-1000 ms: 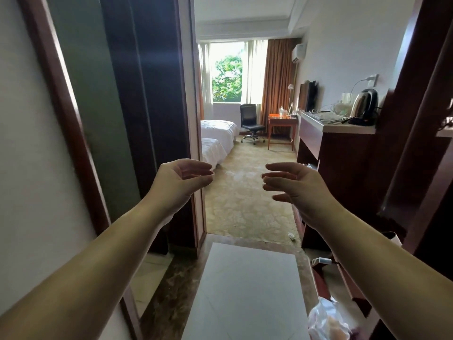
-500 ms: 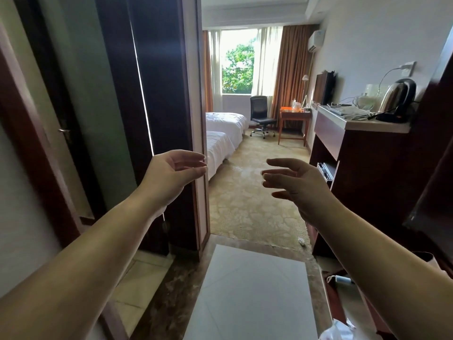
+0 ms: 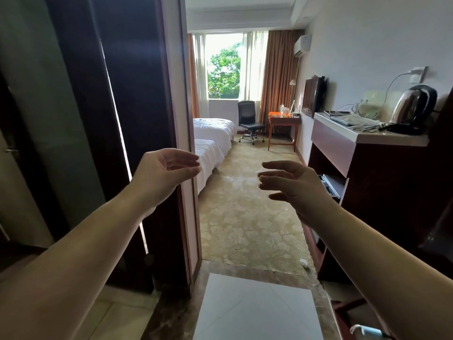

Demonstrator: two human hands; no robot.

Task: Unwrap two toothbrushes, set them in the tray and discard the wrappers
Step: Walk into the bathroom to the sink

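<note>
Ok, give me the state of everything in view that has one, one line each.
left hand: open, empty, raised
right hand: open, empty, raised
toothbrushes, tray, wrappers: not in view
kettle: upright on its base on the counter, lid shut
curtains: drawn back, window uncovered
beds: made, white bedding
office chair: upright, unoccupied

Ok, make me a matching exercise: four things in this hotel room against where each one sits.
Things:
1. kettle
2. office chair
3. air conditioner
4. left hand

Places:
A. high on the right wall
B. in front of the door frame
C. on the white counter at right
D. below the window

Pairs: 1-C, 2-D, 3-A, 4-B
</note>
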